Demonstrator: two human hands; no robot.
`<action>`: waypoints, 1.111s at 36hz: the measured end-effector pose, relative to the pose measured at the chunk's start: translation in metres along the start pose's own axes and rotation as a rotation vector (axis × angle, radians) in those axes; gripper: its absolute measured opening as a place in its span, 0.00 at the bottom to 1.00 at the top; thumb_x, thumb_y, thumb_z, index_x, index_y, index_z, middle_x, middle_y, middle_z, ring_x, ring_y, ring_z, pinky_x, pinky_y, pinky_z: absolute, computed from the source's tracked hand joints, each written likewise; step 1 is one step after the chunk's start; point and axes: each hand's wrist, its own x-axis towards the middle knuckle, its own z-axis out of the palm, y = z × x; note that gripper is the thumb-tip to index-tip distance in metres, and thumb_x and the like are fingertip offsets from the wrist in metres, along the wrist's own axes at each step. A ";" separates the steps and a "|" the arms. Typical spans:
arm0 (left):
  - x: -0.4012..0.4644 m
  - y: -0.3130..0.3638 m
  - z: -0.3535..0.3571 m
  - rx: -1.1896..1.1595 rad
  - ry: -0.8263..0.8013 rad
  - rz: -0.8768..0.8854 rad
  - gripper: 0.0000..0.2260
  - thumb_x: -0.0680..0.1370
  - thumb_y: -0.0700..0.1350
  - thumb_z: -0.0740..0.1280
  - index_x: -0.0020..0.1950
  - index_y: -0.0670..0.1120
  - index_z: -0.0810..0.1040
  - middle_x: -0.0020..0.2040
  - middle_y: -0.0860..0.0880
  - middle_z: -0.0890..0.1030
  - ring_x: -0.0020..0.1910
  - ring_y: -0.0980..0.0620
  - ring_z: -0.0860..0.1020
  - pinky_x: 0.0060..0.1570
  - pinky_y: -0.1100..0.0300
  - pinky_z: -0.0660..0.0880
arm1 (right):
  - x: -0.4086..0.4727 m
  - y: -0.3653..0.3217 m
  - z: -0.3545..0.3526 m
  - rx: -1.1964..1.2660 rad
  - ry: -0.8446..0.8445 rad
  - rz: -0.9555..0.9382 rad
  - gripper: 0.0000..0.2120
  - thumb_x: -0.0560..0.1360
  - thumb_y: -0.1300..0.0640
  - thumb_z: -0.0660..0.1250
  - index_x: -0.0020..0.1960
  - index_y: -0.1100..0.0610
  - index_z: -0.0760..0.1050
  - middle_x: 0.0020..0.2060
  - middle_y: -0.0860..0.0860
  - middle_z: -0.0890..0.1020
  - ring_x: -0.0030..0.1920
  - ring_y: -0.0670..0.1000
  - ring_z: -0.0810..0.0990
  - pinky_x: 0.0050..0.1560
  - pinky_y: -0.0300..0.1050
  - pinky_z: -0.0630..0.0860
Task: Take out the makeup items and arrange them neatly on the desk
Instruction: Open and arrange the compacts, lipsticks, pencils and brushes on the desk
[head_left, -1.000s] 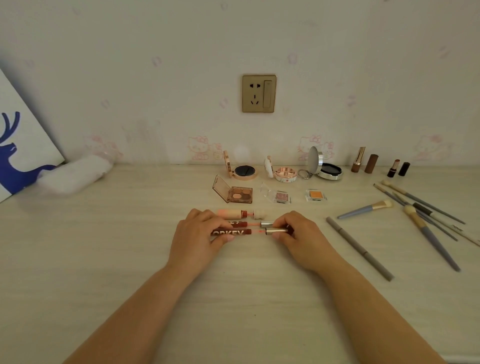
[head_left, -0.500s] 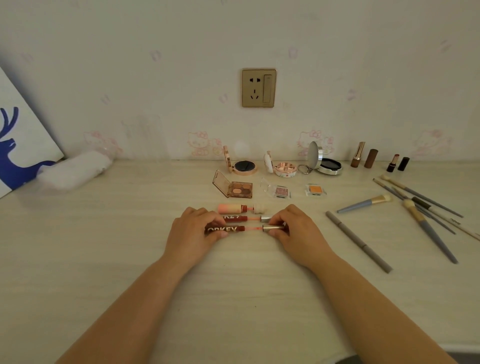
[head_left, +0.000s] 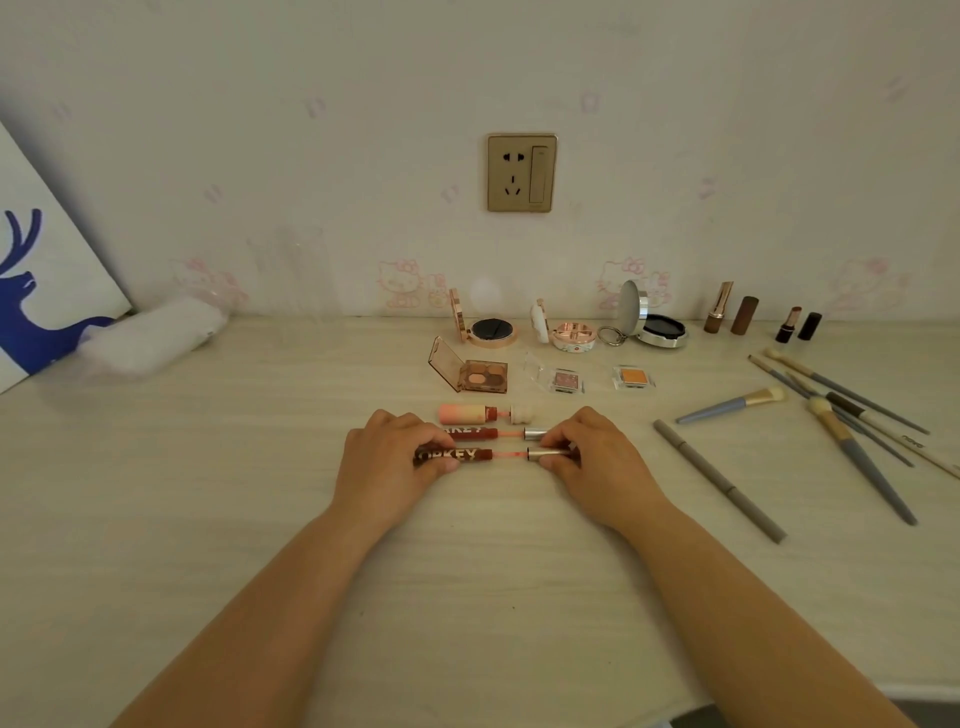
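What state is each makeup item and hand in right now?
Nearest lip gloss tube: uncapped, lying flat.
Its silver cap: off, wand out.
Left hand: holding the tube.
Right hand: pinching the cap.
Pink gloss: uncapped, flat.
Eyeshadow palette: lid open.
Black compact: lid raised.
Two lipsticks: uncapped, upright.

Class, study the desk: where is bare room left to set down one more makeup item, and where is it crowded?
Free: the desk left of the left hand, below the white bundle; also the near edge between the forearms. Crowded: right side, around the brushes and compacts.
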 end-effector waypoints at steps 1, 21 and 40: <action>0.000 0.000 0.000 0.009 -0.001 0.000 0.11 0.75 0.59 0.65 0.56 0.60 0.78 0.54 0.60 0.78 0.55 0.55 0.69 0.51 0.58 0.63 | 0.000 0.000 0.000 0.001 0.001 0.000 0.10 0.75 0.54 0.67 0.55 0.55 0.78 0.47 0.46 0.71 0.49 0.46 0.70 0.53 0.37 0.68; -0.002 0.006 -0.003 0.049 0.013 0.058 0.19 0.72 0.61 0.66 0.61 0.60 0.76 0.57 0.60 0.76 0.57 0.55 0.68 0.52 0.60 0.61 | -0.003 -0.003 -0.004 0.047 0.003 0.039 0.11 0.73 0.55 0.69 0.55 0.56 0.77 0.48 0.47 0.71 0.46 0.45 0.70 0.49 0.36 0.67; 0.011 0.133 0.021 0.025 0.006 0.450 0.12 0.80 0.54 0.59 0.61 0.57 0.75 0.56 0.59 0.77 0.58 0.55 0.69 0.53 0.59 0.63 | -0.071 0.046 -0.081 0.048 0.326 0.397 0.04 0.77 0.56 0.63 0.47 0.52 0.77 0.43 0.48 0.76 0.45 0.48 0.74 0.45 0.38 0.70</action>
